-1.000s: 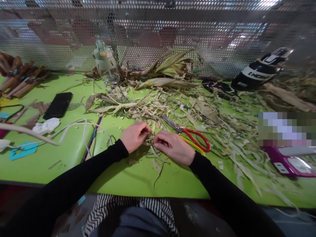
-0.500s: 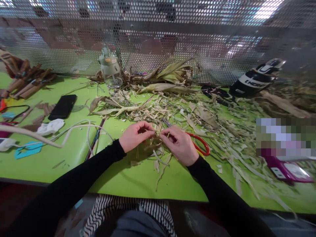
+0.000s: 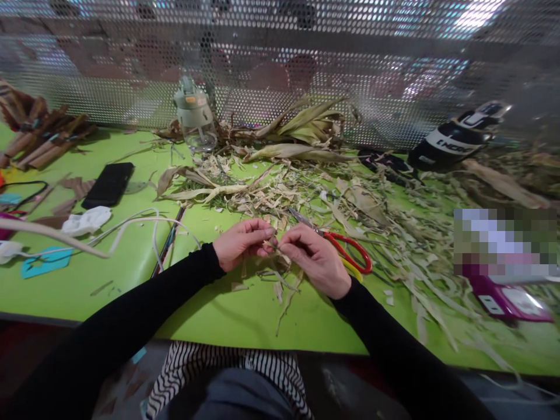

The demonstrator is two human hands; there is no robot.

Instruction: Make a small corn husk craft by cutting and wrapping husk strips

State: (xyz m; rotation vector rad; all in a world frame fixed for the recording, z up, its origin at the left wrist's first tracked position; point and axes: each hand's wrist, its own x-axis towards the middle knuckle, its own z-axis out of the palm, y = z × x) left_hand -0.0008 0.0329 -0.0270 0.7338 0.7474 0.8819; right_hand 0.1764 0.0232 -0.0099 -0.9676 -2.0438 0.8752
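The left hand (image 3: 242, 245) is holding its fingers narrow, thumb and fingertips pinching a small bit of dry plant matter (image 3: 275, 245); the right hand (image 3: 315, 261) is pinching at it from the other side, its fingers also drawn close together. The bit is lying directly between the two sets of fingertips, to the right of the left hand and to the left of the right hand, so neither is clearly nearer. It is too small and too covered for its long axis to be told.

Below the fingertips, a thin strip (image 3: 286, 309) is pointing toward the near edge of the counter (image 3: 201, 315). Just beyond the right hand, red-handled scissors (image 3: 357, 252) are lying on a slant, blades toward the far edge and handles toward the near right corner; the right hand is the nearer one to them, partly hiding them. Farther out, a scatter of scraps (image 3: 271, 195) is spreading toward the right edge, and long dry leaves (image 3: 301, 153) are resting along the far edge, beside a clear bottle (image 3: 195, 116).
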